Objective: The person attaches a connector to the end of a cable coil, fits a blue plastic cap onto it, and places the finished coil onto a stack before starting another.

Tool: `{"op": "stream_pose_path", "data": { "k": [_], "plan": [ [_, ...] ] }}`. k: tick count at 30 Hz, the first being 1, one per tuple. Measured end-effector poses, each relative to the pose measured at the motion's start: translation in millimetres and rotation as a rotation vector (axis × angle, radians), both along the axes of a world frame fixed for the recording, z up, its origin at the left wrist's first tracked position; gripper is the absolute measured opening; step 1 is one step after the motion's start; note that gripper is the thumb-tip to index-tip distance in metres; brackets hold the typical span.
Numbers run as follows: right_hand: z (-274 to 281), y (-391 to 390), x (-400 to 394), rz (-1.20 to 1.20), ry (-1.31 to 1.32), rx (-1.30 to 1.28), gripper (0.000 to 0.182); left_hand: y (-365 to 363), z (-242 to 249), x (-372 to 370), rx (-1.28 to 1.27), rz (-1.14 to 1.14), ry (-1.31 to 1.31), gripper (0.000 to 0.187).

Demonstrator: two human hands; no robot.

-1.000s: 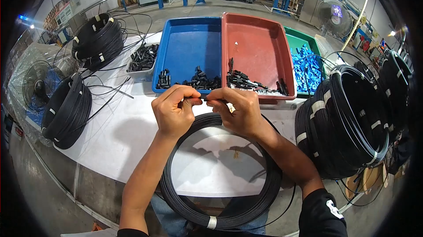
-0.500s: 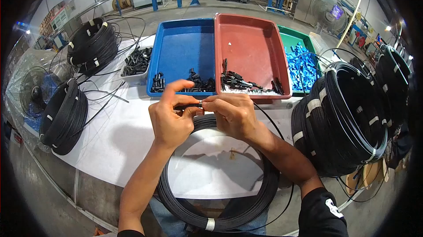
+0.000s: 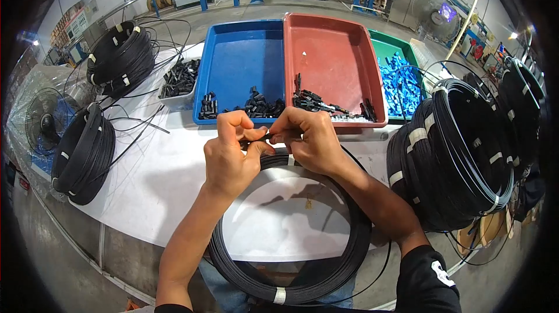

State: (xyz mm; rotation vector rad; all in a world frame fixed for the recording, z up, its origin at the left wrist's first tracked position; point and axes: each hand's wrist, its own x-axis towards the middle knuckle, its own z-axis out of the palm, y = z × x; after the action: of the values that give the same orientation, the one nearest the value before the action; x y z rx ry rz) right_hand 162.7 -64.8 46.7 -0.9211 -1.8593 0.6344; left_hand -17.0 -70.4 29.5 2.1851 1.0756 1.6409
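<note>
Grips of left hand (image 3: 232, 156) and right hand (image 3: 312, 143) pinch a small dark piece (image 3: 266, 137), long axis seemingly crosswise, neither hand nearer.

No wording can be read. Nearer the body than the right hand (image 3: 308, 138), the black sleeve (image 3: 420, 283) bears a white mark (image 3: 442, 274), perhaps a logo. Far beyond that hand, the fan's (image 3: 428, 13) purple patch (image 3: 448, 11) is too small to read.
</note>
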Motion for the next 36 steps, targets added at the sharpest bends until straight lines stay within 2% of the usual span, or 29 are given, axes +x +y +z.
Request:
{"op": "stream_pose_path", "data": {
  "k": [4, 7, 10, 14, 16, 19, 21, 22, 24, 25, 28, 30, 32, 34, 36],
  "plan": [
    [-9, 8, 0, 0.050, 0.124, -0.115, 0.017, 10, -6, -2, 0.085, -0.004, 0.057, 0.049],
    [-5, 7, 4, 0.085, 0.139, -0.188, 0.012, 14, -8, -1, 0.381, -0.055, 0.203, 0.047],
    [-4, 8, 5, 0.110, 0.167, -0.236, 0.008, 15, -7, -2, 0.486, -0.078, 0.253, 0.046],
    [-4, 11, 7, 0.139, 0.125, -0.295, 0.003, 20, -13, -3, 0.530, -0.110, 0.291, 0.045],
    [-6, 13, 8, 0.204, 0.294, -0.486, 0.002, 18, -11, -4, 0.525, -0.105, 0.320, 0.045],
    [8, 12, 12, 0.203, 0.253, -0.593, 0.007, 22, -14, -2, 0.654, -0.078, 0.339, 0.048],
    [7, 13, 13, 0.226, 0.257, -0.485, 0.006, 23, -16, -6, 0.417, -0.134, 0.289, 0.057],
    [4, 15, 14, 0.243, 0.257, -0.381, 0.005, 23, -12, -6, 0.425, -0.134, 0.290, 0.057],
    [-8, 20, 11, 0.207, 0.279, -0.284, 0.005, 20, -1, -5, 0.223, -0.129, -0.052, 0.071],
    [-10, 20, 9, 0.171, 0.287, -0.228, 0.006, 18, 1, -13, 0.073, -0.112, -0.090, 0.082],
    [-14, 21, 7, 0.119, 0.289, -0.122, 0.008, 26, -14, -27, -0.165, -0.252, -0.307, 0.067],
    [-10, 15, 7, -0.012, 0.084, 0.064, 0.009, 29, -18, -27, -0.082, -0.279, -0.272, 0.060],
    [-11, 15, 7, -0.020, 0.047, 0.079, 0.009, 28, -18, -27, -0.006, -0.306, -0.233, 0.054],
    [-11, 15, 7, -0.033, 0.005, 0.098, 0.010, 24, -11, -25, 0.167, -0.204, -0.002, 0.047],
    [-12, 14, 7, 0.013, 0.056, 0.075, 0.008, 24, -10, -23, 0.234, -0.178, 0.017, 0.044]
  ]
}}
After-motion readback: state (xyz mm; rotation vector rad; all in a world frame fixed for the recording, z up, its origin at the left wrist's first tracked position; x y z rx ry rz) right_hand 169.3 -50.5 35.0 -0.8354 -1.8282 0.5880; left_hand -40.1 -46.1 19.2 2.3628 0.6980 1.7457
